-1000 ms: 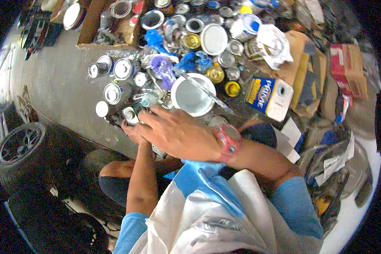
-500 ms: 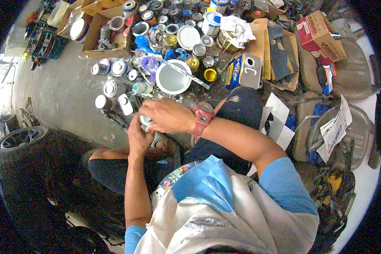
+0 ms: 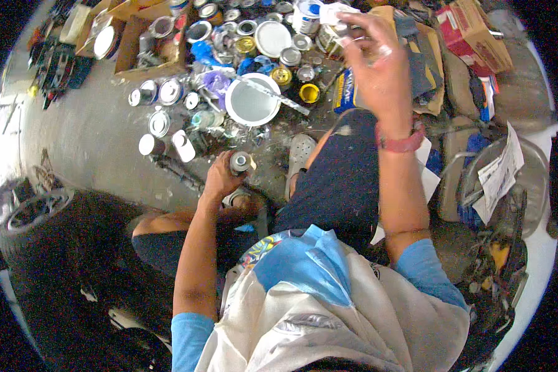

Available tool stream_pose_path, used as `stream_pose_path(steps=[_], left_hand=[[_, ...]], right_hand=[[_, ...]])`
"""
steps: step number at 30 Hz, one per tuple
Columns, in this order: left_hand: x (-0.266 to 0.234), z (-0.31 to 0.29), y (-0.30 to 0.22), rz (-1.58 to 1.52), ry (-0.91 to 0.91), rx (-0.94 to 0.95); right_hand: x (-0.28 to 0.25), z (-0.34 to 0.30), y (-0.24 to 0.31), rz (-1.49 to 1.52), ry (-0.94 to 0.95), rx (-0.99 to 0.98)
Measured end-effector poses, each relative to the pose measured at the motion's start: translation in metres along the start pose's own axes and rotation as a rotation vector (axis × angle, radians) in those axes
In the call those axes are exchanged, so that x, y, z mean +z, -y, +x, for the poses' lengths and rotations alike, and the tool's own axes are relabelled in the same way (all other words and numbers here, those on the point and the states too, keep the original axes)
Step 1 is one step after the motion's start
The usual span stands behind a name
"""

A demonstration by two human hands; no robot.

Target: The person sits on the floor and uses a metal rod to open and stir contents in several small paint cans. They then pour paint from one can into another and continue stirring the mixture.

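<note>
Gripping a small can (image 3: 240, 163), your left hand (image 3: 220, 178) has its fingers wrapped around it. Your right hand (image 3: 378, 68) is raised with fingertips pinching a small lid (image 3: 385, 51).

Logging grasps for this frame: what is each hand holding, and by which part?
Left hand grips a small metal can around its side. Right hand is raised, pinching a small pale thing in its fingertips; what it is cannot be told.

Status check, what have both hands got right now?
Left hand gripping small can, low by the knee. Right hand raised over the paint cans, pinching a small pale piece. White bucket with stir stick ahead, nothing between.
</note>
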State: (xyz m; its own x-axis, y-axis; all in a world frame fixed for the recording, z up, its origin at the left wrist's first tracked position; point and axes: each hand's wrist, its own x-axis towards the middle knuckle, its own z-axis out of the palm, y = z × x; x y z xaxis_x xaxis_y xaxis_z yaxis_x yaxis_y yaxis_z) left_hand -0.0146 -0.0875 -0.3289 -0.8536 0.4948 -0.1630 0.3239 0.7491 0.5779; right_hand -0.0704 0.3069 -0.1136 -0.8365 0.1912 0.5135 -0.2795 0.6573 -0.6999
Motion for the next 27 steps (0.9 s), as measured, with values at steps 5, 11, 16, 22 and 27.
stream_pose_path(steps=[5,11,16,22,27], left_hand=[[0.029,0.039,0.037,-0.083,0.081,-0.223],[0.055,0.051,0.059,-0.040,-0.089,-0.229],[0.059,0.061,0.053,-0.027,-0.166,-0.329],[0.079,0.066,0.085,0.030,-0.155,-0.257],[0.086,0.061,0.091,0.067,-0.120,-0.315]], right_hand=[[-0.022,0.000,-0.089,-0.150,0.263,0.361],[0.013,-0.033,-0.146,-0.381,0.180,0.228],[0.000,-0.081,-0.042,-0.017,0.025,0.342],[0.001,-0.123,0.037,-0.149,0.175,0.185],[0.009,-0.124,0.024,-0.023,0.110,0.257]])
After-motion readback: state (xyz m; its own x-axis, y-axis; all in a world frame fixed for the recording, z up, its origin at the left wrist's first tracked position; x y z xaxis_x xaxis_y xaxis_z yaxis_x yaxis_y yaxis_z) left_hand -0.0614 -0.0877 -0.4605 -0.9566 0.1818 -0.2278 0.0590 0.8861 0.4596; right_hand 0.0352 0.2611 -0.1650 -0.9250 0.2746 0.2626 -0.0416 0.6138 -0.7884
